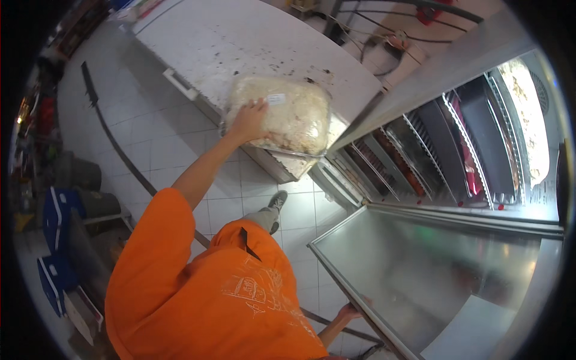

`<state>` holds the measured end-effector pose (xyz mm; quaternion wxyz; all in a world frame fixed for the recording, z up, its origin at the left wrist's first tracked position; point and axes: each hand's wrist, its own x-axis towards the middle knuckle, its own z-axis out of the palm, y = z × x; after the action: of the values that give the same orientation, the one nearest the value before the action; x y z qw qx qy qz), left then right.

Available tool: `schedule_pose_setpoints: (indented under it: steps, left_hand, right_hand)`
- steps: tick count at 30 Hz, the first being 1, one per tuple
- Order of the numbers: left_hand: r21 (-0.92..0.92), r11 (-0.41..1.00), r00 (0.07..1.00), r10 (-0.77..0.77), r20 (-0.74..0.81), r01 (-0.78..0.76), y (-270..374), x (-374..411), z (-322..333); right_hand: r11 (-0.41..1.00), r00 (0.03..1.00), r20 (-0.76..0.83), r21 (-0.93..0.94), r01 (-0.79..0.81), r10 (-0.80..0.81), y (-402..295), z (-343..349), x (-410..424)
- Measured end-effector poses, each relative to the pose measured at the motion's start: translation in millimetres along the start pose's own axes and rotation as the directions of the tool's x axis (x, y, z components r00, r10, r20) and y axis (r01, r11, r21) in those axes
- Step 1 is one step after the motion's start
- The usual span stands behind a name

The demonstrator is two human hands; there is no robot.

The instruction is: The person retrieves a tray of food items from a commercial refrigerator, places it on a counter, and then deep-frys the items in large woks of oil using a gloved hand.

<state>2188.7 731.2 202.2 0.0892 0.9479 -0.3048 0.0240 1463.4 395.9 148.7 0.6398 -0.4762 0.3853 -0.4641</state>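
My left hand (pixel 249 120) lies flat, fingers spread, on the left side of a large package wrapped in clear plastic (pixel 297 112). The package holds something pale and bears a small label; its contents I cannot tell. It rests at the near end of a white worktop (pixel 261 40) marked with dark specks. My right hand (pixel 352 310) is at the edge of a swung-out glass door (pixel 418 265), its fingers partly behind the frame. The door belongs to a lit refrigerated cabinet (pixel 450 198) with wire shelves and trays on the right.
Blue-lidded containers (pixel 63 220) and dark bins (pixel 81 173) stand at the left. A dark strip (pixel 121 157) runs along the tiled floor (pixel 225 180). Metal bars and a cable (pixel 360 49) are beyond the worktop. Another pale mass (pixel 526 121) lies on the cabinet's top shelf.
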Motion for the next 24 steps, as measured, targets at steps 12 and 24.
schedule_pose_setpoints:
  steps: [12, 24]
  left_hand:
    - [-0.131, 0.991, 0.996, 0.041, 0.073, -0.032, -48, 57, -16]
    - [-0.277, 0.945, 0.908, -0.046, 0.417, 0.175, -104, 196, 13]
  right_hand:
    - [0.866, 0.933, 0.275, -0.378, 0.328, -0.233, -55, 333, -15]
    - [0.565, 0.914, 0.146, -0.745, 0.353, -0.379, -82, 577, 113]
